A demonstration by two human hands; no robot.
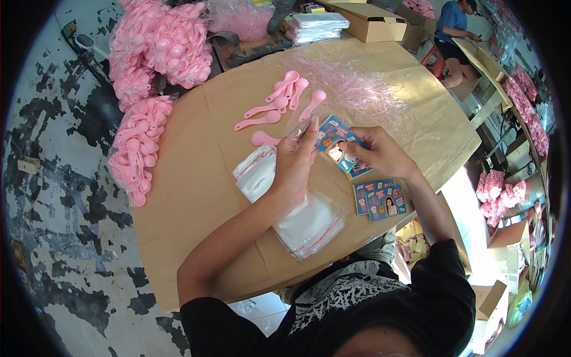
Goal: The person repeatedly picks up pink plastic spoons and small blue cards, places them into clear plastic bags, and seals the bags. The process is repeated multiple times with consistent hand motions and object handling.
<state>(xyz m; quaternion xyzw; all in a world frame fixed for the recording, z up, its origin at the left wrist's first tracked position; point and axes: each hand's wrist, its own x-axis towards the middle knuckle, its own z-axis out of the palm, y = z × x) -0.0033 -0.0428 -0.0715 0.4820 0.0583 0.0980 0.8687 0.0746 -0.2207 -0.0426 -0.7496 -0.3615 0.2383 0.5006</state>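
Note:
Over the brown table, my right hand (380, 150) pinches a small blue printed card (336, 143) with colourful pictures on it. Close to the card's left edge, my left hand (295, 160) has its fingers closed on a thin clear plastic bag (302, 128), only partly visible. A stack of clear plastic bags (309, 229) with red-striped ends lies under my left wrist. More blue cards (383, 201) rest on the table below my right hand. Several pink plastic scoops (278, 104) lie beyond my hands, one of them close to the left knuckles.
Shredded pink film strips (351, 83) spread over the table's far side. Bags of pink scoops (160, 50) are heaped at the far left edge. A cardboard box (372, 24) and stacked clear packs (317, 27) stand at the back. Another person (455, 35) works at the far right.

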